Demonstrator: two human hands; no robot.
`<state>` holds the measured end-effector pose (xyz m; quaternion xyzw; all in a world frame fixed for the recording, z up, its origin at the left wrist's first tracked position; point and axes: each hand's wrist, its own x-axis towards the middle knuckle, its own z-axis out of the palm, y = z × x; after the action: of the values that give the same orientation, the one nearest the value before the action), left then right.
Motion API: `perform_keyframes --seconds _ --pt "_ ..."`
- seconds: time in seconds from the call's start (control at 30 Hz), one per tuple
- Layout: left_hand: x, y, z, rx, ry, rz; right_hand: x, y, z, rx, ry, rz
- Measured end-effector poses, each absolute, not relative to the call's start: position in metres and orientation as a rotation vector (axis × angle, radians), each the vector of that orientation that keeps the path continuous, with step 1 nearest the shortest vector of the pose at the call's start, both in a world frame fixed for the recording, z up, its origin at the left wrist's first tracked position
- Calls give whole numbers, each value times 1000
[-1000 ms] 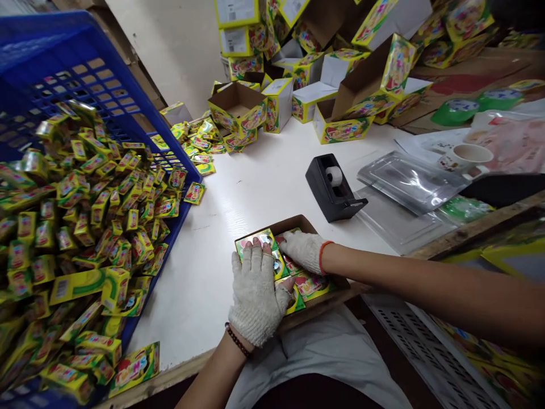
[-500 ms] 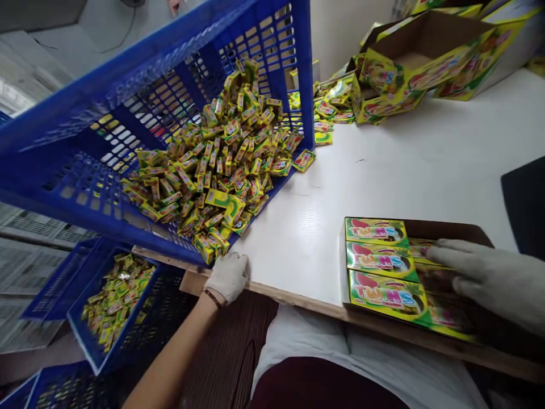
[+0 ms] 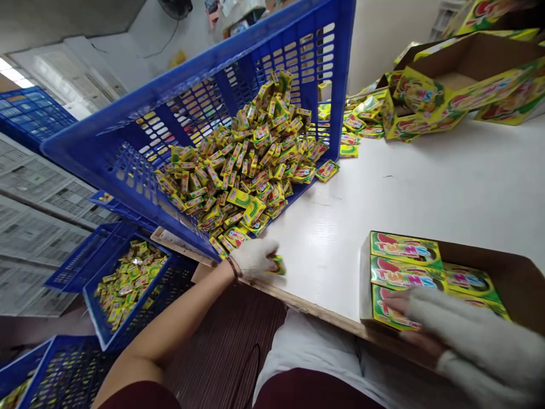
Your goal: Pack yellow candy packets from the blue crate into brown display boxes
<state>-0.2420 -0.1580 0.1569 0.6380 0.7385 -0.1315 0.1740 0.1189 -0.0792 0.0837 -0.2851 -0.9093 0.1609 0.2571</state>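
My left hand (image 3: pixel 255 257), in a white glove with bare fingertips, is closed round a small yellow-green candy box (image 3: pixel 279 265) just above the table's front edge. Beside it, a blue crate (image 3: pixel 293 193) lies tipped on its side, with a heap of the same small boxes (image 3: pixel 238 165) spilling to its mouth. My right hand (image 3: pixel 464 329), gloved and slightly blurred, reaches over an open carton (image 3: pixel 365 278). Its fingers are apart, above or touching the front TWINS box (image 3: pixel 385 309). Several TWINS boxes lie in rows in that carton, partly covered by the hand.
Open printed cartons (image 3: pixel 451 85) stand at the back right of the white table (image 3: pixel 340 227), next to a pile of flat packs (image 3: pixel 361 116). Below the table at left sits another blue crate (image 3: pixel 96 318) holding small boxes. Stacked pale crates (image 3: pixel 29 227) line the left side.
My left hand has moved right from the crate's corner and now has a small candy box. The right hand has shifted left and nearer me, uncovering boxes in the carton. The view has shifted.
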Motion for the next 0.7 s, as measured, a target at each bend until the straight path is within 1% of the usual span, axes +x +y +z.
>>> perform_keyframes --seconds 0.03,0.13,0.2,0.27,0.37,0.47,0.6,0.7 --pt "-226 -161 159 1845 2077 -314 97 -92 86 -664 -2473 487" --pt "-182 -174 161 2059 1853 4 42 -120 87 -721 -2656 618" --pt "-172 -184 163 2128 1729 122 23 -128 82 -747 -2697 636" --pt "-186 -190 167 2065 1872 61 19 -129 77 -737 -2704 657" --pt "-236 -191 170 1761 2366 -207 30 -124 75 -751 -2711 705" --pt "-286 -182 161 1530 2579 -295 38 -126 79 -801 -2678 726" --pt "-311 -168 148 1393 2648 -169 38 -137 82 -899 -2577 799" --pt "-304 -165 148 1382 2622 78 33 -145 85 -963 -2509 842"
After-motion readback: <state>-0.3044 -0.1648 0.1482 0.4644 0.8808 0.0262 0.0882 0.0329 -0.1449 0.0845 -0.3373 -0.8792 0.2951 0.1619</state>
